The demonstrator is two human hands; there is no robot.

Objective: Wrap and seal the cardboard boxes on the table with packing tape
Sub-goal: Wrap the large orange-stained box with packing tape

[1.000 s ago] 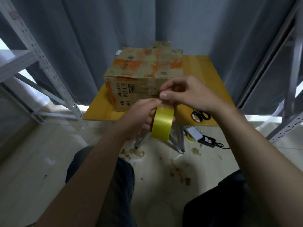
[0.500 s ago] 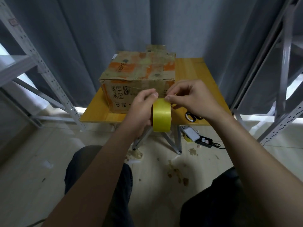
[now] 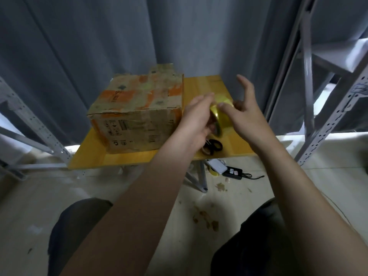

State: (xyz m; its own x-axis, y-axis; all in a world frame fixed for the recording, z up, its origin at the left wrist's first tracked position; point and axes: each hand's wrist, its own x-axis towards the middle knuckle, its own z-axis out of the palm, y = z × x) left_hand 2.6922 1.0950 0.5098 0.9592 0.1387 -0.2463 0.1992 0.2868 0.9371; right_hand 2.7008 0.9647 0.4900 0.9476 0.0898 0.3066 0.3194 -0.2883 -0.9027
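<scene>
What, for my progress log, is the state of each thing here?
cardboard box: flaps shut, upright on the table.
tape roll: held between both hands, right of the box.
left hand: grips the roll.
right hand: fingers spread, thumb on the roll.
scissors: lying on the table, blades hidden.

Tape roll (image 3: 224,118) now beside box (image 3: 139,116); right hand (image 3: 246,116) spreads.
</scene>
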